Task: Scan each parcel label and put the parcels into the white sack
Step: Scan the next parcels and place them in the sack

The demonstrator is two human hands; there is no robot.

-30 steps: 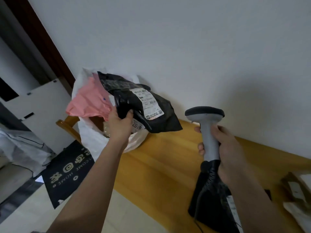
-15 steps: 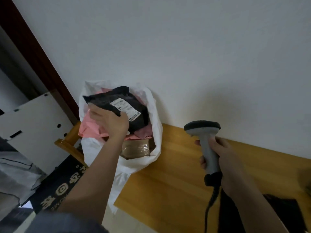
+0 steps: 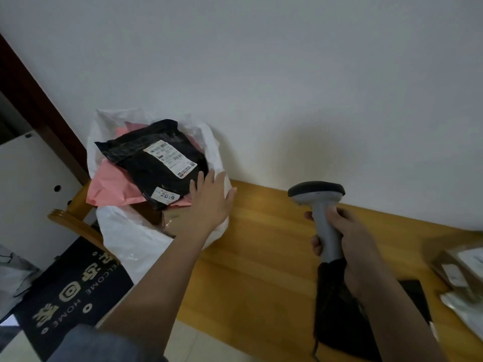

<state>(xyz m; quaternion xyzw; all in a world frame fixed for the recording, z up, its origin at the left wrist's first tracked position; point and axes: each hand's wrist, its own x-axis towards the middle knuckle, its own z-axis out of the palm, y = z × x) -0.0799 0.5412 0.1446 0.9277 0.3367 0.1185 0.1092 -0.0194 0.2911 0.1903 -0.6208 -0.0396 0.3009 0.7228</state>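
Left hand [image 3: 211, 198], fingers spread, empty beside the white sack [image 3: 130, 239]; remaining parcels [image 3: 460, 273] lie right of the scanner [image 3: 322, 212]-gripping right hand [image 3: 350, 244].

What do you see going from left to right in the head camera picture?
Welcome doormat → white sack → left hand → barcode scanner in the right hand → brown parcels

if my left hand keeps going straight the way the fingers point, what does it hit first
Most likely the black parcel lying on top of the white sack. The left hand is open, its fingertips already at the parcel's near edge. Depth is unclear, so they may already be touching it.
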